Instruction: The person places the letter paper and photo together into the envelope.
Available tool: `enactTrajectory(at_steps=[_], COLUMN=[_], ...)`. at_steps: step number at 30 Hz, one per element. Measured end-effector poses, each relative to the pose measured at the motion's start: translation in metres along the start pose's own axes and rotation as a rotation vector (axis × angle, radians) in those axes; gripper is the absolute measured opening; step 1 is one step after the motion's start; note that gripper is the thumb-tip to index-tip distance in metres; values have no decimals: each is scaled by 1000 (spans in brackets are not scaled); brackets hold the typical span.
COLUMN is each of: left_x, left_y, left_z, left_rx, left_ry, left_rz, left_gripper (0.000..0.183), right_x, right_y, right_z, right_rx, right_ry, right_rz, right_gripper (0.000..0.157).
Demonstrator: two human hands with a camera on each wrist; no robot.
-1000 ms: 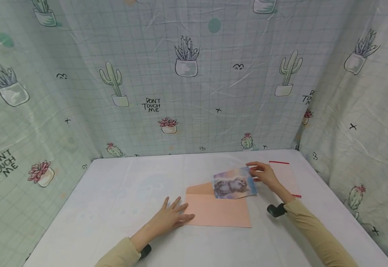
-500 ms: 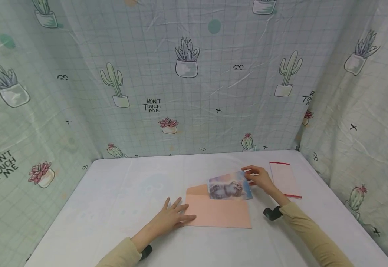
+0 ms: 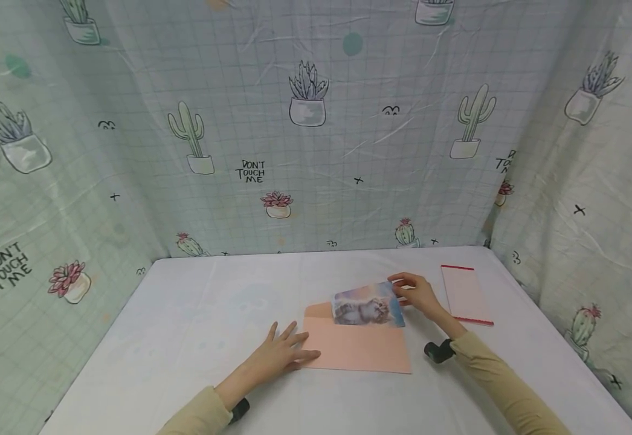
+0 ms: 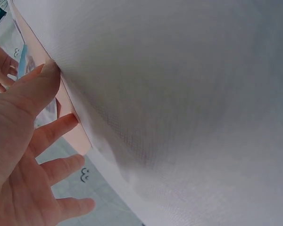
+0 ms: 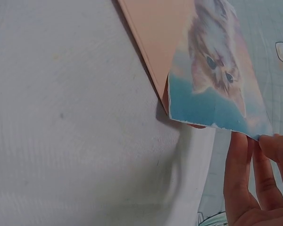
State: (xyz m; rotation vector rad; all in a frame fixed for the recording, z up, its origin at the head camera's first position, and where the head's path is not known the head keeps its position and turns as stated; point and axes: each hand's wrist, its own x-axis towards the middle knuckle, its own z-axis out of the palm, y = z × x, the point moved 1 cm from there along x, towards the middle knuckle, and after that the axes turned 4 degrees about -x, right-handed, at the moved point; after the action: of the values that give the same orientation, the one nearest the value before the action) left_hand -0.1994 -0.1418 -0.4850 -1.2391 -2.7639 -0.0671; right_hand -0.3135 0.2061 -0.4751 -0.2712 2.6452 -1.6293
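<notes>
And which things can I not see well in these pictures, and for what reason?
Upper part of the peach envelope: head view, partly covered by the kitten card.
Kitten card: left wrist view, mostly behind the left hand; right wrist view, one end cut off by the top edge.
Right hand: right wrist view, cut off by the right and bottom edges.
Pink rectangle with red strips: head view, too small to tell what it is.

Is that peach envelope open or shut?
Open: in the head view, the envelope's flap lies spread out beyond its body, partly covered by the kitten card.
</notes>
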Motion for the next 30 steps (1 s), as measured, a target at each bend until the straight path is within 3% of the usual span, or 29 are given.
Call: enactTrajectory(at_steps=[10,20,25,30], left_x=[-1,-1,0,0], left_y=[0,1,0,0], left_z=[0,-5,-3,-3], left_rx=[7,-78,-82,-82], left_ry=[33,-31,-6,-33], left_rz=[13,-34,-26,-37], left_gripper=[42,40,40,39], right_x=[-1,-1,0,0], right_y=[-5,-5,-8,-8], right_z=[7,10,11,13], right_rx=[16,39,39,30], right_ry=[-21,-49,-65,-78], right_rz=[-11,-79,-87,-79], right_gripper=[30,27,27,26])
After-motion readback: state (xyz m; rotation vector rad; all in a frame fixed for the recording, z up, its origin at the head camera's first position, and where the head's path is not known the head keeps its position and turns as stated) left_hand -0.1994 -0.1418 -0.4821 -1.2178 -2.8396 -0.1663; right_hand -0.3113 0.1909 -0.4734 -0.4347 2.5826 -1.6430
